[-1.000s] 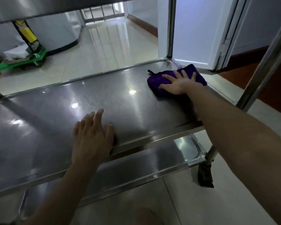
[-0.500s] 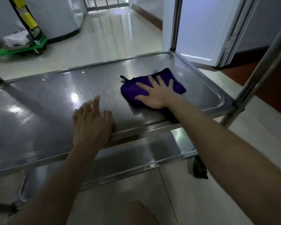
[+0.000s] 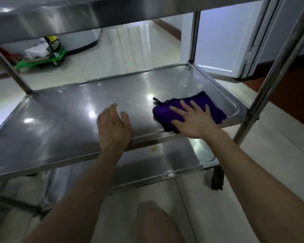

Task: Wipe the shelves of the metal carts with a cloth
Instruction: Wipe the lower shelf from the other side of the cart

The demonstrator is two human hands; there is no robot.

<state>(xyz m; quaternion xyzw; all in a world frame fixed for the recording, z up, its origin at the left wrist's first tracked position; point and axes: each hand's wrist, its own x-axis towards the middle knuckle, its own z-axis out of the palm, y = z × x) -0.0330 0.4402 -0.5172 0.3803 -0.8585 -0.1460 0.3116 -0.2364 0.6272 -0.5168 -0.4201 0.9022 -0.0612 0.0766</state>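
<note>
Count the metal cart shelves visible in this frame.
3: the top shelf overhead; the middle shelf, bearing the purple cloth, left hand and right hand; the bottom shelf beneath, partly hidden by the middle one.

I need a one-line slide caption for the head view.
Right hand presses a purple cloth on the cart's middle shelf while the left hand rests on its front edge.

Place: a service or storage area of a larger building, by the look of it.
Cart: steel cart (image 3: 60,123) with 3 stacked shelves, on a dark wheel (image 3: 217,179).
Floor: glossy pale tiles (image 3: 116,55) running on into a corridor.
Trolley: green platform trolley (image 3: 42,60), loaded, parked by the wall.
Door: white door (image 3: 223,41) standing open.
</note>
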